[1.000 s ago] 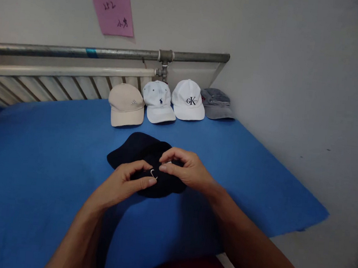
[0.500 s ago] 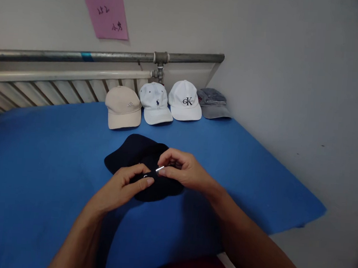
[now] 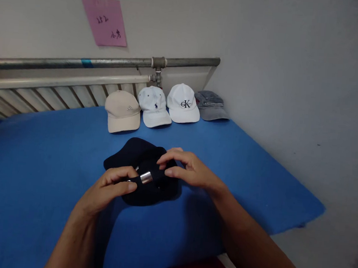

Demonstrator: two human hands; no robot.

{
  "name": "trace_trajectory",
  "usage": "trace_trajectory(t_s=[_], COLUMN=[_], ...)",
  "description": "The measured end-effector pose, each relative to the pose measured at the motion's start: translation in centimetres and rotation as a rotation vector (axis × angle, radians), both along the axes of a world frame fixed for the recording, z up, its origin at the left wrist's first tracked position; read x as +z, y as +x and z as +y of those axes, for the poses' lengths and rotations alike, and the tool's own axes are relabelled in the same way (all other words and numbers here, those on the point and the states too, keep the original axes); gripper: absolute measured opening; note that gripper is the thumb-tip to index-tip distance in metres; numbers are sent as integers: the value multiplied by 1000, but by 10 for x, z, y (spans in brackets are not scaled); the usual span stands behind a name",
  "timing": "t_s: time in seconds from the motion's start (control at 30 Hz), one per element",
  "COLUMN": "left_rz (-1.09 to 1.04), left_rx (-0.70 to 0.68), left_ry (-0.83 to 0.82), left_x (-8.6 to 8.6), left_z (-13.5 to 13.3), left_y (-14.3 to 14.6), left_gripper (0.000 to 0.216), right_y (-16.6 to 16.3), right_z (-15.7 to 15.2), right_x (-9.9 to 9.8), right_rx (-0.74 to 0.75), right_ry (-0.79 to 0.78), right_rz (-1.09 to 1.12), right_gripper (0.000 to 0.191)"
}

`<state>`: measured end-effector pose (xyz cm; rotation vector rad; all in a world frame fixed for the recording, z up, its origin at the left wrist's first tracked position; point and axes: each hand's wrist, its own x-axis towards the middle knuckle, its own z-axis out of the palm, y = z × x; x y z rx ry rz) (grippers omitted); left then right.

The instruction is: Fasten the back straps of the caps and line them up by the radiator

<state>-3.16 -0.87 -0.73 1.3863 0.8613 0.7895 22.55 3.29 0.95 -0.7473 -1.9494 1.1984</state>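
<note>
A dark navy baseball cap (image 3: 131, 153) lies on the blue surface in front of me, its brim toward the far left. A shiny metal buckle (image 3: 146, 177) sits on the strap at its back. My left hand (image 3: 110, 186) pinches the strap just left of the buckle between thumb and fingers. Over the right part of the cap hovers my right hand (image 3: 188, 168), thumb and fingers apart, with nothing visible between them. The inside of the cap is too dark to make out.
Along the far edge of the blue surface (image 3: 56, 153) stand a beige cap (image 3: 122, 111), two white caps (image 3: 154, 107) and a grey cap (image 3: 212, 105). Behind them are a radiator (image 3: 67, 94) and a metal pipe (image 3: 116, 63). A wall borders the right side.
My right hand has let go of the buckle and moved slightly right, its fingers parting. The buckle now lies flat on the strap. My left hand has shifted a little left and toward me.
</note>
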Motion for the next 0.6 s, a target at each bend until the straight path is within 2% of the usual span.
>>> trace_trajectory(t_s=[0.1,0.17,0.3,0.4,0.6], left_rz=[-19,-53,-101,-72,-57], left_rx=[6,7,1,-8,-6], left_ry=[-29,-50,-68,-65,-53], left_x=[-2,-2,-3,-3,-2], left_z=[1,1,1,1,0], left_y=[-4,-5,-7,-10,-14], left_gripper=[16,17,18,19,19], right_y=[-1,-2,-10,-15,-13], right_z=[-2,-2,-5,-9,-11], right_x=[-3,-3,-1,0,1], right_rx=[40,74,141,170,-9], right_ry=[-146,-176,37,129,274], right_rz=[96,152,32,-23,96], right_gripper=[18,18,23,17,8])
